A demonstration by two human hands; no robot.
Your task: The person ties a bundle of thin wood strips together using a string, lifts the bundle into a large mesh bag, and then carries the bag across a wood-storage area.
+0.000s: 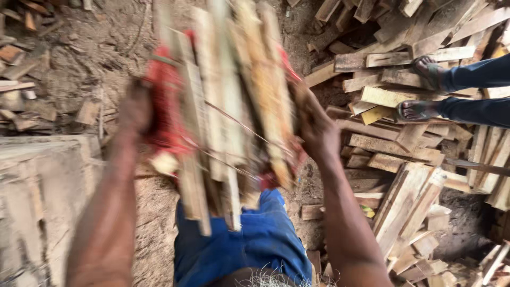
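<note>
Left hand [135,109] is gripping the left edge of a blurred bundle of split wood sticks [234,106] at frame centre; right hand [316,127] is clasping its right edge; scattered wood offcuts [404,149] are lying at right.

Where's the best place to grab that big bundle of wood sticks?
Probably at its two long sides, one hand each, as the left hand and right hand do now: the bundle is wide, and the sticks run lengthwise, so squeezing inward keeps them together.
</note>
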